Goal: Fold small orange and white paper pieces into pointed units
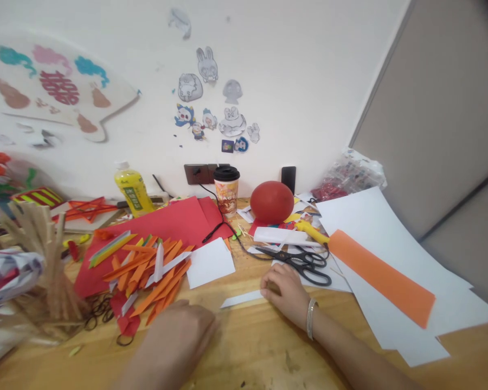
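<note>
A white paper strip (241,299) lies low over the wooden table, its right end pinched between the thumb and fingers of my right hand (287,293). My left hand (179,333) is to the left of the strip's free end, apart from it. Motion blurs that hand, and its fingers are turned out of sight. Just beyond my right hand rest black-handled scissors (309,265). Folded orange paper strips (162,276) are heaped beyond my left hand, with a few white and coloured ones among them. Beside the heap is a white paper sheet (211,262).
Red paper (179,219) spreads under the heap. Behind stand a yellow drink bottle (133,189), a lidded paper cup (226,192) and a red balloon (271,202). At right, an orange paper piece (382,276) lies on large white sheets (451,303). Wooden sticks (52,265) stand at left.
</note>
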A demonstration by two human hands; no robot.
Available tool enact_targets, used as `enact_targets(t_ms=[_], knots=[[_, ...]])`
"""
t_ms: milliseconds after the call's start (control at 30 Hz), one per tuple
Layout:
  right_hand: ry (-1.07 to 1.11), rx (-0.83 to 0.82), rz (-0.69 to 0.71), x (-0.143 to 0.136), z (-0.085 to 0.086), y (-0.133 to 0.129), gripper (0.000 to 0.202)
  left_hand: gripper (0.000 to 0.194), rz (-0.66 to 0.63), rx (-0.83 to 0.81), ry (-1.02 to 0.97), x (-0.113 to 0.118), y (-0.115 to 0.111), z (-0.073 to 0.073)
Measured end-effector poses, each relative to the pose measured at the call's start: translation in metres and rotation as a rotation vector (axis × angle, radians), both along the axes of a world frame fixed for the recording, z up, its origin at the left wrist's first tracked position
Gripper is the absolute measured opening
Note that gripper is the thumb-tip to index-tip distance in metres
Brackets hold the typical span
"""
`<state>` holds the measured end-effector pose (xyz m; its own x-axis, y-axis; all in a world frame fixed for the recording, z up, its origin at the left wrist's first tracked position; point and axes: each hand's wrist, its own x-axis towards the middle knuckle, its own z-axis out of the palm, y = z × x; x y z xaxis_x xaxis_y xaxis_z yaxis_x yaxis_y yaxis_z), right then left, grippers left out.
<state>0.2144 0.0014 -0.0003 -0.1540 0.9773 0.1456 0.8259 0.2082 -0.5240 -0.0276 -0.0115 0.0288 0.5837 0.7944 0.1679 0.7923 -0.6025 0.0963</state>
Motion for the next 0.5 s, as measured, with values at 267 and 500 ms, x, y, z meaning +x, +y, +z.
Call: enact_targets(t_ms=[267,500], knots=[[-0.021,0.075,0.189,-0.012,-0.005,-0.008,0.014,0.008,0.156,-0.192,-0.089,0.03,0.001,-0.008],[0.04,0.241,0.332,-0.013,-0.008,-0.01,0.011,0.014,0.177,-0.195,-0.194,0.032,-0.001,-0.016]])
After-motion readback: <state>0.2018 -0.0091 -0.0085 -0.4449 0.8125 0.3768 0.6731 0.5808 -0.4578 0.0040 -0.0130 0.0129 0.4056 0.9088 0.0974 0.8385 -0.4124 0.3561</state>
